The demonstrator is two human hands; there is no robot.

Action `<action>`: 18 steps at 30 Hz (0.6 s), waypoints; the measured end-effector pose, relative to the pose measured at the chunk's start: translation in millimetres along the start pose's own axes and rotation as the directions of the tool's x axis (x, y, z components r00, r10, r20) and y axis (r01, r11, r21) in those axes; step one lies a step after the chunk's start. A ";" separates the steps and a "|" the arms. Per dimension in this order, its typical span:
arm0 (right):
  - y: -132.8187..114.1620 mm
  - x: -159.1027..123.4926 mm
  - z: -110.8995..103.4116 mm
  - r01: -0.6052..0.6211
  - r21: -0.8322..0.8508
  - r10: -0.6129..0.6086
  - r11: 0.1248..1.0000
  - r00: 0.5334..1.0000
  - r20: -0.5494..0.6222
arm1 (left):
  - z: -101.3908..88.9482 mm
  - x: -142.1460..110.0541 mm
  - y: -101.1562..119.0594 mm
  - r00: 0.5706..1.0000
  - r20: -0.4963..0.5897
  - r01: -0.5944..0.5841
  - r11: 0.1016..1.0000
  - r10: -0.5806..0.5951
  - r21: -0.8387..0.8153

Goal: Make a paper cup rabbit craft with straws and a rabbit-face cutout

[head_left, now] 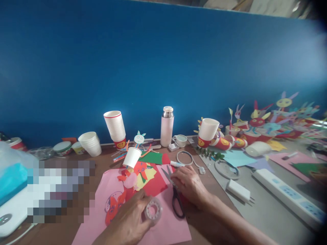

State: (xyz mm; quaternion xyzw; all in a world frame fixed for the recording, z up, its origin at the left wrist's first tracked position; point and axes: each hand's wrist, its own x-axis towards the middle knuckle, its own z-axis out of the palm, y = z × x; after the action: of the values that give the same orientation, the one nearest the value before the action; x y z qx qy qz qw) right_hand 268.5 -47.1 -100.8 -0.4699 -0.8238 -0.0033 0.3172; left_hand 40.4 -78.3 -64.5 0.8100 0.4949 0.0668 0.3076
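My left hand point(133, 217) grips a clear roll of tape point(153, 210) over a pink paper sheet point(168, 228). My right hand point(189, 185) rests on the pink sheet with its fingers curled next to black-handled scissors point(175, 195), touching them near the pivot. Red, yellow and green paper cutouts point(145, 173) lie just beyond my hands. A white paper cup point(132, 157) lies tilted on the cutouts.
Along the blue wall stand stacked paper cups point(115, 127), a white thermos point(167, 126), a small mug point(181, 140) and several decorated cup crafts point(255, 129). A power strip point(288, 197), a charger point(238, 191) and a white cable point(189, 160) lie to the right.
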 end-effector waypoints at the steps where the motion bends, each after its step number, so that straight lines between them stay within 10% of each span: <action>1: 6.1 0.9 -2.4 -0.040 -0.014 0.040 0.999 0.999 -0.012 | 0.0 0.3 -0.1 1.000 0.004 -0.001 1.000 0.001 -0.005; 18: 71.6 -2.3 -12.1 -0.348 -0.272 0.342 0.897 0.937 -0.072 | 3.6 1.3 -8.2 0.998 0.043 0.041 0.998 -0.043 0.055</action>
State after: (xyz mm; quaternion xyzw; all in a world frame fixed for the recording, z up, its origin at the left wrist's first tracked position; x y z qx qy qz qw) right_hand 331.2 -12.5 -113.3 -0.6485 -0.7149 -0.0691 0.2521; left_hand 36.3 -76.1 -72.3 0.8087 0.5065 0.0287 0.2977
